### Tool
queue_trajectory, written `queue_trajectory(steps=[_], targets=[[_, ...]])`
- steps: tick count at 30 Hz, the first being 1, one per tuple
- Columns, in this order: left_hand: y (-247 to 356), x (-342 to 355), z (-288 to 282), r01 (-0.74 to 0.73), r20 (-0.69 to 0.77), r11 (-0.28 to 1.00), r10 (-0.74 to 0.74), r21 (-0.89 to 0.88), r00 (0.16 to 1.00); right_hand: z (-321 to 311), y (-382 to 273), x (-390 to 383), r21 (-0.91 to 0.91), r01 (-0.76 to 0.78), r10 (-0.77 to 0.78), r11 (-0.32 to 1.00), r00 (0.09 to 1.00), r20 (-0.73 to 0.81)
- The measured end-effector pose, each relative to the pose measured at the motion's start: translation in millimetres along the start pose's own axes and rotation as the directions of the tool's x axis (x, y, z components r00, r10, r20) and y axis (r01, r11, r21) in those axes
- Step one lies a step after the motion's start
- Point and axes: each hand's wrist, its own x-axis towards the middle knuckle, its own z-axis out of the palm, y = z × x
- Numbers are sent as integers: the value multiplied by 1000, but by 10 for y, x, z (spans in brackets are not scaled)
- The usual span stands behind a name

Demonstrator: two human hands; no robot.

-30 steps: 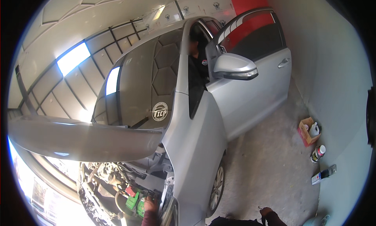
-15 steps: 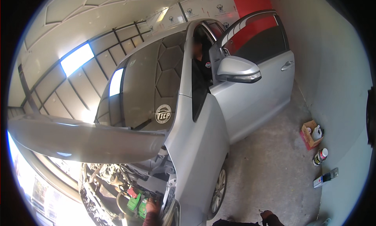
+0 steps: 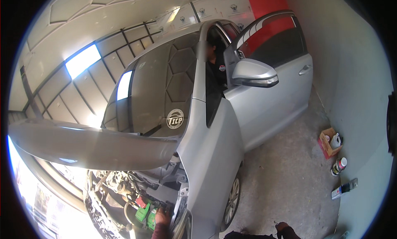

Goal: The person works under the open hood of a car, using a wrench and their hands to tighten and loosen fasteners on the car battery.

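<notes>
In the open engine bay sits a green car battery (image 3: pixel 142 213) with a red terminal cover (image 3: pixel 142 202) on it. My left hand (image 3: pixel 162 216) reaches in from below and is at the battery's right end, its fingers curled down; what they grip is hidden. My right hand (image 3: pixel 282 227) is low in front of me, beside the car and over the concrete floor. Its fingers are closed, and a small thin dark thing pokes out at its left, too small to name.
Above the bay the raised hood (image 3: pixel 95 146) spans the left. The silver front fender (image 3: pixel 206 172) stands between my arms. A person (image 3: pixel 217 65) is at the open front door (image 3: pixel 273 94). Along the right wall are a cardboard box (image 3: pixel 329 143), a black bottle (image 3: pixel 339 166) and a blue-white can (image 3: pixel 340 191).
The whole view has shifted slightly. My left hand stays at the battery and my right hand keeps its place.
</notes>
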Motion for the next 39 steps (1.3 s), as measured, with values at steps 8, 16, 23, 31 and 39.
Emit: queue_trajectory(steps=[8,16,23,31,39], targets=[[131,-19,-136,79,130,997,-78,-5,988,-199,-148,-167,-134,60,-54,989,997,46],[107,-59,-174,110,87,994,-112,17,990,-226,-125,-159,-162,116,-119,980,993,-10],[214,14,-222,95,94,994,-100,54,991,-419,-191,-104,-210,196,-223,958,968,-116],[-65,-83,-187,602,297,644,-527,-473,797,-2550,-2184,-1125,320,634,-516,704,767,-382],[-181,-127,-141,457,382,176,-341,-872,859,-3329,-5198,-1619,889,452,-810,71,547,-213]])
